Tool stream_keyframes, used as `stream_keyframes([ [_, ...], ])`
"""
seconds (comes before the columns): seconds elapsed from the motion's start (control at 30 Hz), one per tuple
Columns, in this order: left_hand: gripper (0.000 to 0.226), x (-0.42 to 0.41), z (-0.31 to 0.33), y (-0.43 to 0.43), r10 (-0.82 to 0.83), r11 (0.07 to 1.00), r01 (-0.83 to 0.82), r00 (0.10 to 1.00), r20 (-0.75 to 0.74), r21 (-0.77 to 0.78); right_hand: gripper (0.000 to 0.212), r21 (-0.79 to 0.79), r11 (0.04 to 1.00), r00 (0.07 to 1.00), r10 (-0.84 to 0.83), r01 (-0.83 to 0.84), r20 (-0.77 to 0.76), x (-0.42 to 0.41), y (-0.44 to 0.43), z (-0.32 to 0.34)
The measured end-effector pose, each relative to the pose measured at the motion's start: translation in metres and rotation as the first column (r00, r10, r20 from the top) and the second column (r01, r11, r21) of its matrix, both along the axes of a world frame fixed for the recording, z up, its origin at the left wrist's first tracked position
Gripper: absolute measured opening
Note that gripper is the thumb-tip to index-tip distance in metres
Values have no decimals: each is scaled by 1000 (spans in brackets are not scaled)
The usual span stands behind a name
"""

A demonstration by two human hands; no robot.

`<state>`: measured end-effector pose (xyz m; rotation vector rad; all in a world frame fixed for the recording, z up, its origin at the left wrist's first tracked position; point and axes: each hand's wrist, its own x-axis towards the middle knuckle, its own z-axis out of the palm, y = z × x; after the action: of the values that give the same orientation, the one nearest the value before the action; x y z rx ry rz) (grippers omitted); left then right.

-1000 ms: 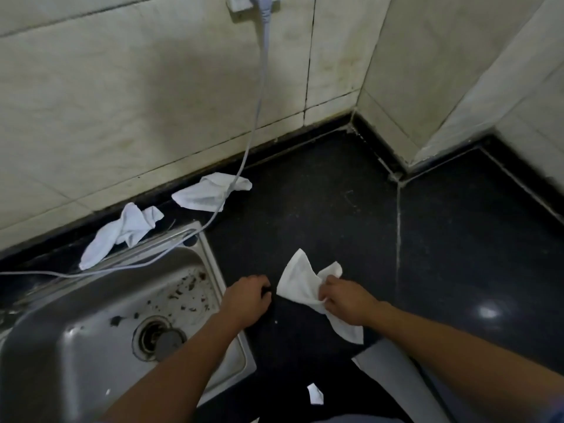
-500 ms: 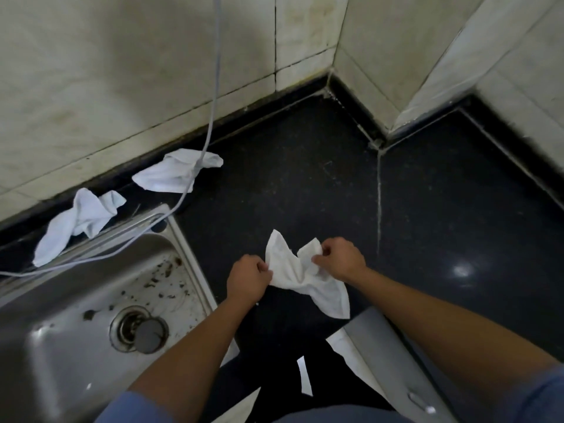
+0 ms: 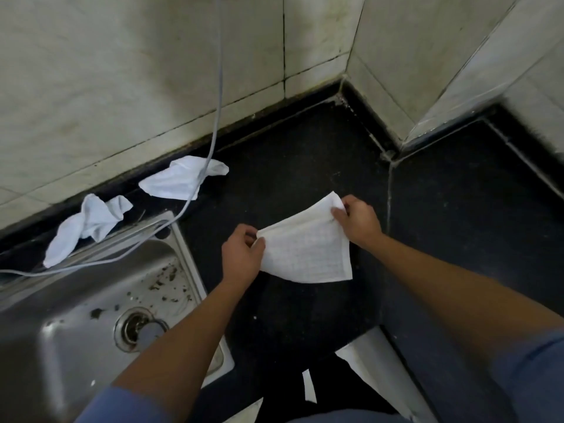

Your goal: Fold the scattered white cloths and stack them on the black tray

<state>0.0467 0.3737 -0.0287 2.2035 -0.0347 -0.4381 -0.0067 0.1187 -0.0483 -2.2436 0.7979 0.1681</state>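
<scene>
A white cloth with a faint grid weave hangs stretched flat above the black counter. My left hand pinches its left corner and my right hand pinches its upper right corner. Two more white cloths lie crumpled near the back wall: one under a grey cable, another at the sink's back rim. I see no black tray.
A steel sink with dirt specks and a drain fills the lower left. A grey cable hangs down the tiled wall and runs across the sink rim. Tiled walls form a corner at upper right. A pale cabinet edge shows below the counter.
The cloth was crumpled in my right hand a second ago. My left hand took hold of it, and both hands have pulled it apart into a flat sheet.
</scene>
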Motion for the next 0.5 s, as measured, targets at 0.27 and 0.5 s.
stream_keyframes([
  [0.27,74,-21,-10,4,45,998,-32,970,-239,58,24,-203,956,978,206,-211,-47,-39,-5,2],
  [0.5,24,-55,-20,14,-35,982,56,992,-119,179,31,-174,763,776,573,-623,-264,-107,36,-10],
])
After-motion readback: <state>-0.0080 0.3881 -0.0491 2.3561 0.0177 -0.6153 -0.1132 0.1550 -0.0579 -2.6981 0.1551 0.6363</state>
